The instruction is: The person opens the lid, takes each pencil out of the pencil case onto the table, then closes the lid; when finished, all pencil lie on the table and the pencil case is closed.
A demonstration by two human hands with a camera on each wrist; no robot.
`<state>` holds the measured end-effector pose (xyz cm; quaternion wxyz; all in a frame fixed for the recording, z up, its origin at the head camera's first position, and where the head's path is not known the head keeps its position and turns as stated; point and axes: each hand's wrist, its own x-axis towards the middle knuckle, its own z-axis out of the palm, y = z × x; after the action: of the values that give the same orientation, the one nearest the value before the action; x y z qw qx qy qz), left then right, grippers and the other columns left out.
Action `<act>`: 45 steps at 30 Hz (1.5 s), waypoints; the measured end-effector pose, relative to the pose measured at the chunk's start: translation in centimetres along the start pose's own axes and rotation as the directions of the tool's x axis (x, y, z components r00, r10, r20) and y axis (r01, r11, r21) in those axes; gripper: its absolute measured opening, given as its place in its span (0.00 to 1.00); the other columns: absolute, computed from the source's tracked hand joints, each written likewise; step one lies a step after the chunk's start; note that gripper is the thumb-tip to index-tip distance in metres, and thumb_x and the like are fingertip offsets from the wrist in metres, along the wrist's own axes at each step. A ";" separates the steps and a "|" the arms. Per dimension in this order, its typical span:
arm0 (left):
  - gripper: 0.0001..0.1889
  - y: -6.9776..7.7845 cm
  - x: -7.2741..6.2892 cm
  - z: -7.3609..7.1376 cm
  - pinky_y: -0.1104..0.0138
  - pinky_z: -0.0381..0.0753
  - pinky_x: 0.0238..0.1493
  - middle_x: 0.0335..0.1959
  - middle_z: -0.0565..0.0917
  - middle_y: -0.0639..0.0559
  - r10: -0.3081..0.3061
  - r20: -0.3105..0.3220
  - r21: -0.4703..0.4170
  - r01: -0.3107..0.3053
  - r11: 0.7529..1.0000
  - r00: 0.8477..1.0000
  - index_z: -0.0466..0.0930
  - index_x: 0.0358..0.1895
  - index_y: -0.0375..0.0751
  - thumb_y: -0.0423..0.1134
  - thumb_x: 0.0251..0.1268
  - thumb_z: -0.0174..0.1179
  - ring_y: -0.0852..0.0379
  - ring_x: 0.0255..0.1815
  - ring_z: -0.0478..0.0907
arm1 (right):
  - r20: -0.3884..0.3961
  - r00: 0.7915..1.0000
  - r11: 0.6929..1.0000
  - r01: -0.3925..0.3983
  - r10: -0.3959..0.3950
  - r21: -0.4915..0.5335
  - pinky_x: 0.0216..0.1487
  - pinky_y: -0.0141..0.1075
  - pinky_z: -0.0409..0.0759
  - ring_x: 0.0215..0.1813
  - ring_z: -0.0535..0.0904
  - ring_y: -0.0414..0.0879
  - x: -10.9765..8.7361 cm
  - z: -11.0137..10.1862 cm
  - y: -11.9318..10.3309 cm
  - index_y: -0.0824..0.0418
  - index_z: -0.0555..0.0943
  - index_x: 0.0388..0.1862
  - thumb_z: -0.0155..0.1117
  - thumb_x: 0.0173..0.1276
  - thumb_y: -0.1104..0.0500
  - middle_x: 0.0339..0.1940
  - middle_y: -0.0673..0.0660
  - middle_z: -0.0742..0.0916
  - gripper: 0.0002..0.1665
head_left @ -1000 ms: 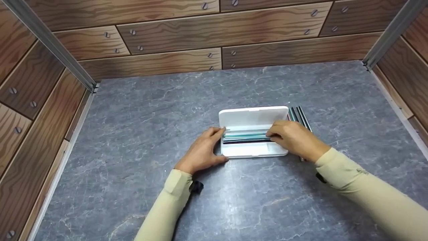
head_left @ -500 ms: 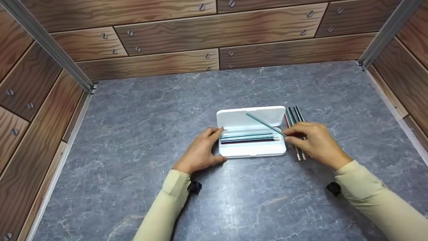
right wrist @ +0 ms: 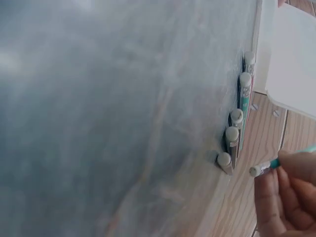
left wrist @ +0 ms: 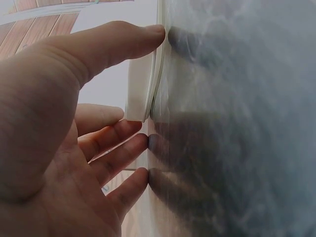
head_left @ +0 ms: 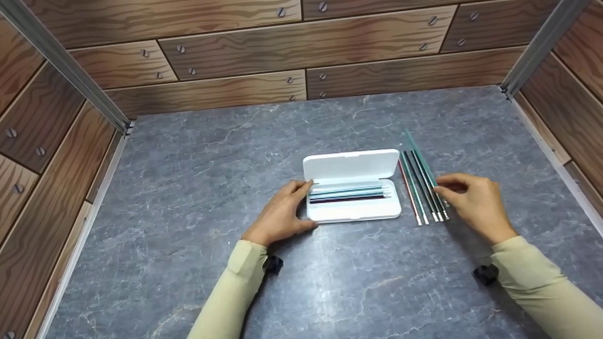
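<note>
A white pencil case [head_left: 353, 213] lies with its lid raised, and several pencils [head_left: 348, 194] lie inside it. At its left end my left hand [head_left: 281, 214] holds the case, thumb on the front corner and index finger by the hinge; the left wrist view shows the thumb [left wrist: 123, 42] along the rim. My right hand [head_left: 478, 202] pinches a teal pencil [head_left: 418, 151] near its eraser end, over the right side of a row of pencils [head_left: 414, 190]. In the right wrist view this held pencil's eraser [right wrist: 255, 171] is apart from the row.
The pencils in the row lie side by side just right of the case, eraser ends toward me. The grey marbled tabletop [head_left: 212, 165] is bounded by wood-patterned walls [head_left: 235, 52] at the back and both sides.
My right hand has drawn the teal pencil out of the case and carried it right, turning it to line up with the row. The left hand stays at the case's left end.
</note>
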<state>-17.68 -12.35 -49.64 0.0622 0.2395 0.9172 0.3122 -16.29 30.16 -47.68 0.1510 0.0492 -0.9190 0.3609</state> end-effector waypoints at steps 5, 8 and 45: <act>0.54 -0.1 -0.1 0.1 0.48 0.72 0.86 0.80 0.76 0.43 -0.008 -0.001 -0.002 0.008 1.000 1.000 0.64 0.88 0.37 0.46 0.63 0.83 0.42 0.82 0.73 | 0.000 0.996 0.993 -0.091 0.091 -0.080 0.34 0.15 0.71 0.31 0.73 0.14 0.0 -0.7 0.8 0.70 0.94 0.51 0.83 0.68 0.64 0.42 0.69 0.96 0.15; 0.54 -0.1 -0.1 0.2 0.48 0.72 0.86 0.80 0.76 0.43 -0.007 -0.002 -0.006 0.007 1.000 1.000 0.64 0.88 0.37 0.46 0.63 0.83 0.42 0.82 0.73 | 0.065 0.984 0.980 -0.157 0.165 -0.120 0.31 0.22 0.73 0.28 0.77 0.24 0.0 -1.1 1.2 0.69 0.94 0.50 0.82 0.68 0.62 0.42 0.69 0.96 0.14; 0.54 0.0 -0.1 0.1 0.48 0.73 0.85 0.79 0.77 0.42 0.009 -0.006 0.004 -0.009 1.000 1.000 0.64 0.88 0.35 0.46 0.63 0.83 0.41 0.81 0.74 | 0.116 0.993 0.992 0.012 0.002 -0.125 0.54 0.57 0.88 0.52 0.92 0.70 1.0 0.4 -1.2 0.67 0.94 0.52 0.78 0.73 0.62 0.50 0.71 0.95 0.13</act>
<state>-17.63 -12.36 -49.71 0.0578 0.2428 0.9170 0.3112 -17.12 29.08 -46.85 0.1008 0.0628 -0.9469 0.2987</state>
